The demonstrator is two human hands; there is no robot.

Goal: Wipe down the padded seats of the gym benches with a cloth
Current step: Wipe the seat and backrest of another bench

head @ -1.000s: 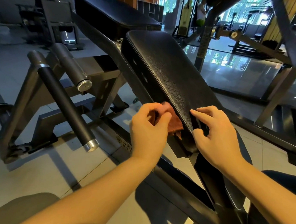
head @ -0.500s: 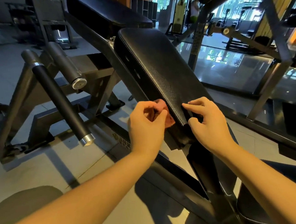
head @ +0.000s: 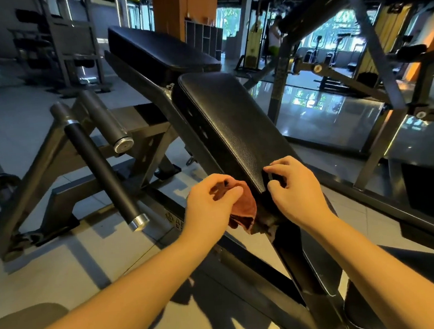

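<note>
Gym floor (head: 48, 273); frame (head: 49, 146) beside pad (head: 233, 125); left fingers (head: 233, 191) grip cloth (head: 245, 209); right fingers (head: 277, 164) pinch pad.

this is a commercial gym: a black padded bench (head: 233, 125) on a steel frame stands beside plate-loading sleeves (head: 105, 122), another steel machine (head: 374, 43) crosses the glossy tiled floor (head: 62, 272), and cubby shelves (head: 204, 39) and cardio machines (head: 317, 48) sit far back.

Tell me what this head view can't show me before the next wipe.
Head view:
- Cloth: mostly hidden in the left hand; contact with the sloped pad unclear.
- Right hand: fingers curled at the pad's lower edge; grip or touch, cannot tell.
- Lower seat: cut off by the bottom right edge.
- Frame lettering: partly behind the left hand, too small.
</note>
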